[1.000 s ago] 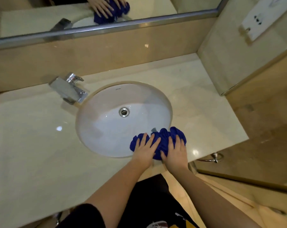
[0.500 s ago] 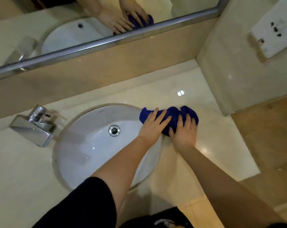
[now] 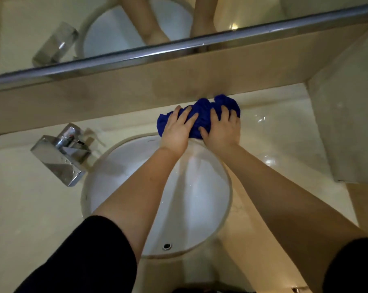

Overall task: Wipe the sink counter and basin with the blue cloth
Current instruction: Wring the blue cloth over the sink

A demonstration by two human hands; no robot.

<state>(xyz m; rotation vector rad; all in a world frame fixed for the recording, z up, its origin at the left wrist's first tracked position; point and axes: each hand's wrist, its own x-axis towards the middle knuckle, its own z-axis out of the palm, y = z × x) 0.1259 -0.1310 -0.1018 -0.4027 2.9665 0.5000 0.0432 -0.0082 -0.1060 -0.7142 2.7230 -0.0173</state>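
Observation:
The bunched blue cloth (image 3: 202,115) lies on the pale stone counter (image 3: 274,132) at the back, just behind the far rim of the white oval basin (image 3: 200,197) and against the beige backsplash. My left hand (image 3: 176,130) and my right hand (image 3: 222,127) lie side by side on top of the cloth, fingers spread and pressing it down. My forearms cross over the basin and hide its middle.
A chrome faucet (image 3: 60,157) stands at the basin's back left. A mirror with a metal lower rail (image 3: 179,49) runs above the backsplash. A side wall (image 3: 348,123) closes the counter on the right. An overflow hole (image 3: 166,246) shows in the basin's near wall.
Both hands have slid the cloth from the basin's front rim, past its right side, to the counter strip behind the basin at the backsplash. The camera has leaned forward over the sink.

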